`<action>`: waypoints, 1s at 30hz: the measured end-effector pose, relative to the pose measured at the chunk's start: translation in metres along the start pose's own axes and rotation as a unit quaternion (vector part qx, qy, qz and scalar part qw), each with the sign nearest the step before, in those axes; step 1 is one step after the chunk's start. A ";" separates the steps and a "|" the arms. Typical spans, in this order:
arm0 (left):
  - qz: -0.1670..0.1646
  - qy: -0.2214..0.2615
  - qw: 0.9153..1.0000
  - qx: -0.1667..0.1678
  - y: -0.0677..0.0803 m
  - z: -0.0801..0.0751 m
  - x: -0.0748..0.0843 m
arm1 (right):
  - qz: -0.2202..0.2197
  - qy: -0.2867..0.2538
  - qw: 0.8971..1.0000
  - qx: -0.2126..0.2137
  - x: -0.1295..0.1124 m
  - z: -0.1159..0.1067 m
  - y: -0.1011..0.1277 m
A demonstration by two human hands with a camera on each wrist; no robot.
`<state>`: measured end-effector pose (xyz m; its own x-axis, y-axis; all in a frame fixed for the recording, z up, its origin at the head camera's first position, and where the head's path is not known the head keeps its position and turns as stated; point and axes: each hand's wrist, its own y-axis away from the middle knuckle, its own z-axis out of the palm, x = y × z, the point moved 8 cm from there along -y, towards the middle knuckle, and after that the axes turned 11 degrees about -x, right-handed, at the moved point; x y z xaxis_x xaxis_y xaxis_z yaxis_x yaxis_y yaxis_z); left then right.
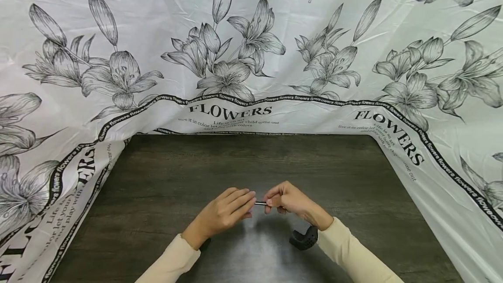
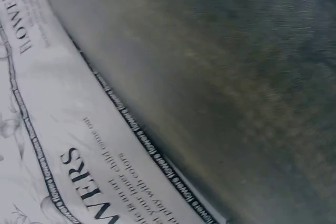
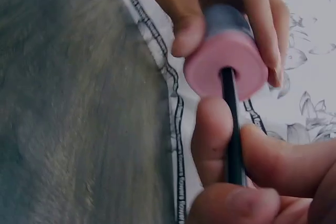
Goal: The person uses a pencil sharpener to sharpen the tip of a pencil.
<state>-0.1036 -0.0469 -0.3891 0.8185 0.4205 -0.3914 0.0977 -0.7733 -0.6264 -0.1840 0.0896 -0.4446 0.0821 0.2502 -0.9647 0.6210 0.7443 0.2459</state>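
In the head view, the left hand and right hand meet above the middle of the table. Fingers and thumb of the left hand wrap a round pencil sharpener, seen in the right wrist view with a pink end face and a grey body behind. A slim dark pencil runs into the hole in that pink face. My right hand pinches the pencil between thumb and fingers, close to the sharpener. From the head, only a short length of pencil shows between the hands. Neither hand appears in the left wrist view.
Beneath the hands is a dark wood-grain table. A white cloth printed with black line flowers hangs behind it and along both sides. A black wrist mount juts out below the right wrist, above the tabletop.
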 end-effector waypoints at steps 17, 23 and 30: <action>-0.418 0.511 0.735 -0.158 0.030 0.038 -0.062 | -0.408 0.628 0.598 0.284 -0.054 0.039 0.043; -0.441 0.622 0.616 -0.198 0.034 0.047 -0.066 | -0.488 0.640 0.503 0.316 -0.054 0.047 0.053; -0.350 0.475 0.792 -0.161 0.008 0.026 -0.066 | -0.375 0.448 0.787 0.199 -0.053 0.022 0.031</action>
<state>-0.1713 -0.0684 -0.3858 0.5422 0.3714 0.7537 0.7289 -0.6541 -0.2021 -0.1524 0.0859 -0.3876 -0.8954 0.3024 -0.3269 0.4428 0.6824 -0.5815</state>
